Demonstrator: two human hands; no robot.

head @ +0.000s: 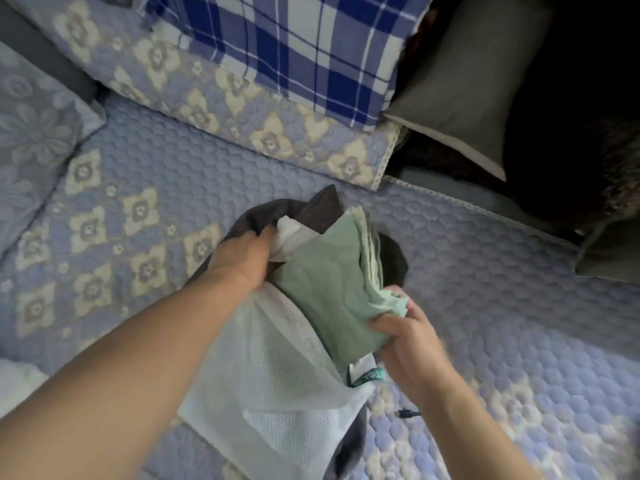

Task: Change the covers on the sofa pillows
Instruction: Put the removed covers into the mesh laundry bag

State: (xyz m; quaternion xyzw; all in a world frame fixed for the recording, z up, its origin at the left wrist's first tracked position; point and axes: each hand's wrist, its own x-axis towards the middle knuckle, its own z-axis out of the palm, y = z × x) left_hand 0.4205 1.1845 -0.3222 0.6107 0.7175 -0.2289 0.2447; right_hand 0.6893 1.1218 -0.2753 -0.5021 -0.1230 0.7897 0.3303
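A white mesh pillow insert (277, 382) lies on the blue quilted sofa seat (467, 271), partly over a dark grey cover (322, 209). A folded pale green cover (329, 282) lies on top of it. My left hand (242, 258) grips the upper end of the white insert beside the dark grey fabric. My right hand (405, 344) pinches the lower right corner of the green cover. A small label (367, 375) shows just under that corner.
A blue and white plaid pillow (294, 50) leans on the floral back cushion (207, 95). A grey pillow (464, 95) sits in the dark corner at right. A floral cushion (31, 140) lies at left, and a small black cable end (407, 414) rests on the seat.
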